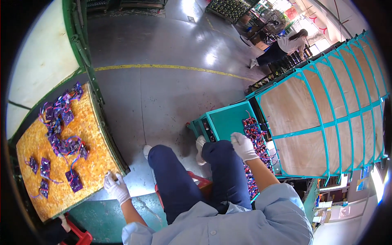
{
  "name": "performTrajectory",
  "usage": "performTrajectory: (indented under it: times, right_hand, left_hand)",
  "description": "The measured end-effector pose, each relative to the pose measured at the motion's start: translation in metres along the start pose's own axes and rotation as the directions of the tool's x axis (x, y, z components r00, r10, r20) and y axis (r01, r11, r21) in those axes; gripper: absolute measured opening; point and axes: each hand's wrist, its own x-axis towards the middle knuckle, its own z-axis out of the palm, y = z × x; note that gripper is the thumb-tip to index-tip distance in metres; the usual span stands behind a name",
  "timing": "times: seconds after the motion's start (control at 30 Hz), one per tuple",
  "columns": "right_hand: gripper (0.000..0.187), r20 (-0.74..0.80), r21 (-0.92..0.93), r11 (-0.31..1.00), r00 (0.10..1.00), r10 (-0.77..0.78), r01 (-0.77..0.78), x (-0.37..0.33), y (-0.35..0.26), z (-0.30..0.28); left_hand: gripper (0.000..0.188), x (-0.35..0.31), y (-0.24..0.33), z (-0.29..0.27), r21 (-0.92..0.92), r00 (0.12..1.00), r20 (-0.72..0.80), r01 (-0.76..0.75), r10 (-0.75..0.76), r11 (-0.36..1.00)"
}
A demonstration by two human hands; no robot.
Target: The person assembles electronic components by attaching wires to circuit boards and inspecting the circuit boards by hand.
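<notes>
My left hand (pixel 116 187), in a white glove, is at the near right edge of a tabletop with a mottled yellow-orange surface (pixel 99 169). Its fingers are apart and nothing shows between them. The nearest thing to it is a purple circuit board (pixel 74 180) with wires attached. More wired boards (pixel 61 122) lie tangled farther back on that tabletop. My right hand (pixel 243 146), gloved too, hovers by my right knee beside a teal tray (pixel 228 122). Its fingers are curled in; whatever they may hold is hidden. Next to it lies a heap of small parts with red and blue wires (pixel 256 139).
A large teal frame with brown panels (pixel 292 108) stands at the right. Under me is a red seat (pixel 200 179); another red stool (pixel 79 234) is at the lower left. A person (pixel 283 47) bends over racks at the far right. A yellow line (pixel 163 66) crosses the floor.
</notes>
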Motion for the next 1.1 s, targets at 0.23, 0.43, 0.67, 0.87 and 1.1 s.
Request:
performTrajectory:
  times: [0.23,0.43,0.67,0.87,1.1]
  right_hand:
    - [0.022,0.190,0.244,0.937,0.935,-0.299,0.250,0.059,-0.082,0.051]
    - [0.025,0.451,0.415,0.903,0.837,-0.310,0.111,0.095,-0.108,0.114]
    - [0.028,0.543,0.542,0.827,0.691,-0.478,0.147,0.125,-0.112,0.129]
    - [0.032,0.620,0.531,0.832,0.597,-0.510,0.160,0.139,-0.112,0.145]
    - [0.030,0.824,0.482,0.674,0.551,-0.131,-0.560,0.139,-0.105,0.117]
  left_hand:
    - [0.035,-0.005,-0.007,0.005,-0.003,0.999,0.002,-0.041,0.041,0.999]
    - [0.031,-0.014,-0.023,-0.003,0.173,0.997,0.072,-0.025,0.012,0.985]
    - [0.033,-0.022,-0.026,-0.006,0.248,0.983,0.176,-0.098,0.054,0.964]
    - [0.021,0.051,0.046,-0.053,0.051,0.969,0.249,-0.020,0.007,0.998]
    - [0.025,0.158,0.070,-0.005,0.064,0.951,0.004,-0.309,0.309,0.949]
